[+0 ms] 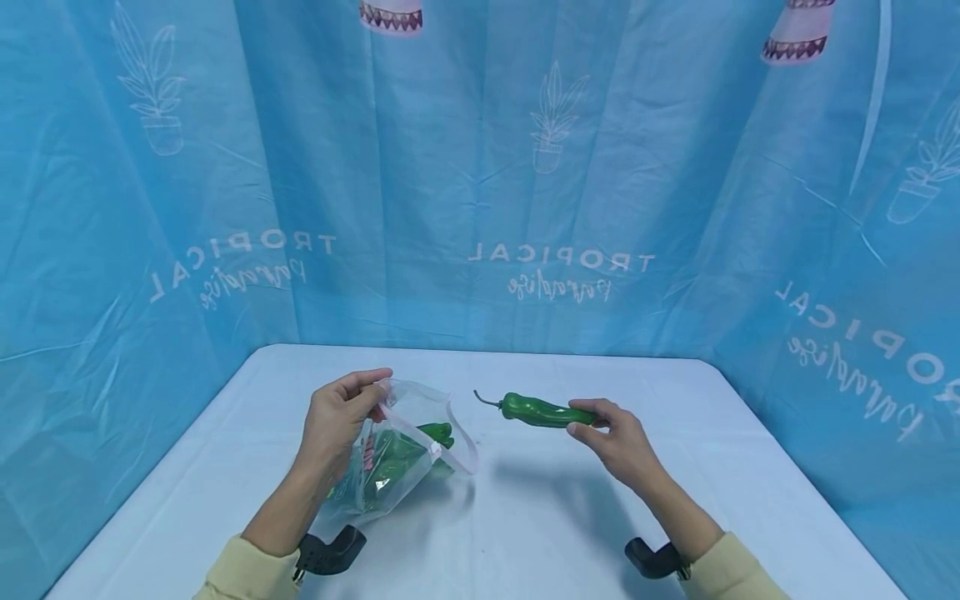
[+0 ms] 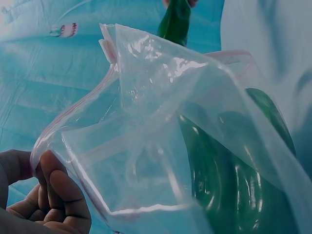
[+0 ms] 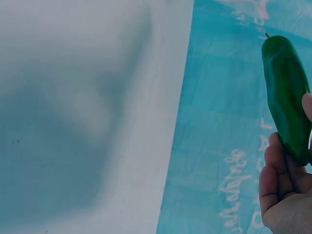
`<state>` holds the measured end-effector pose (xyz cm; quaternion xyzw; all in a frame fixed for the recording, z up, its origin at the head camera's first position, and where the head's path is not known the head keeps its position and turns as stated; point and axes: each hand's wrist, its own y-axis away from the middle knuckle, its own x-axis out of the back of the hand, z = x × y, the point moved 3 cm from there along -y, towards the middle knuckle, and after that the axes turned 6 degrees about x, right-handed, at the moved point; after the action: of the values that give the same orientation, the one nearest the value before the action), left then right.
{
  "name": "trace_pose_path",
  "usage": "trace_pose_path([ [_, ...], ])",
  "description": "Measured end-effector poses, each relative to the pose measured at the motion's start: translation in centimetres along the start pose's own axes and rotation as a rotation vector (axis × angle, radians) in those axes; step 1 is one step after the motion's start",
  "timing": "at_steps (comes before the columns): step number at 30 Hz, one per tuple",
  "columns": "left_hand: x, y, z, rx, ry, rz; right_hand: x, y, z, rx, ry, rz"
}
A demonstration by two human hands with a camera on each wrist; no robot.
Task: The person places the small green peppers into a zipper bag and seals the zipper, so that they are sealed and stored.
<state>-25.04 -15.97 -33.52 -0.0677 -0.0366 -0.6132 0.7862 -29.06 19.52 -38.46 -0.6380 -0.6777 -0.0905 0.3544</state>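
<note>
In the head view my left hand (image 1: 339, 421) pinches the rim of a clear zip bag (image 1: 401, 487), whose mouth gapes toward the right. Several green peppers (image 2: 224, 175) lie inside the bag, seen through the plastic in the left wrist view. My right hand (image 1: 618, 437) holds another green pepper (image 1: 543, 411) by its tip between thumb and fingers. That pepper is level above the table, its thin curved stem pointing left at the bag's mouth, a short gap away. In the right wrist view the same pepper (image 3: 286, 97) stands out from the fingers.
A white table (image 1: 525, 542) with rounded far corners lies under both hands. Blue printed curtains (image 1: 480, 200) enclose its back and sides. Dark wrist camera mounts (image 1: 330, 550) sit on both forearms, below tan sleeves (image 1: 251, 571).
</note>
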Motion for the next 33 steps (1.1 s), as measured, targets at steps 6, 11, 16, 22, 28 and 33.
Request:
trace_pose_path([
  [6,0.0,0.0,0.0,0.002,-0.002,0.003,0.0,0.5,-0.9,0.022,-0.002,-0.007],
  [11,0.0,0.0,-0.1,0.001,-0.006,0.003,-0.1,0.9,-1.6,0.039,-0.001,-0.01],
  [16,-0.1,0.0,-0.1,0.001,-0.001,-0.002,-0.3,1.2,-2.1,0.059,-0.014,-0.008],
  [22,-0.1,0.1,-0.1,0.009,-0.003,0.001,-0.9,1.5,-2.8,0.091,-0.037,-0.024],
  [28,-0.2,0.1,-0.1,0.014,-0.009,0.001,-1.8,1.3,-3.6,0.118,-0.044,-0.045],
  [33,-0.2,0.1,-0.1,0.016,-0.003,-0.003,-2.7,1.1,-4.2,0.124,-0.049,-0.06],
])
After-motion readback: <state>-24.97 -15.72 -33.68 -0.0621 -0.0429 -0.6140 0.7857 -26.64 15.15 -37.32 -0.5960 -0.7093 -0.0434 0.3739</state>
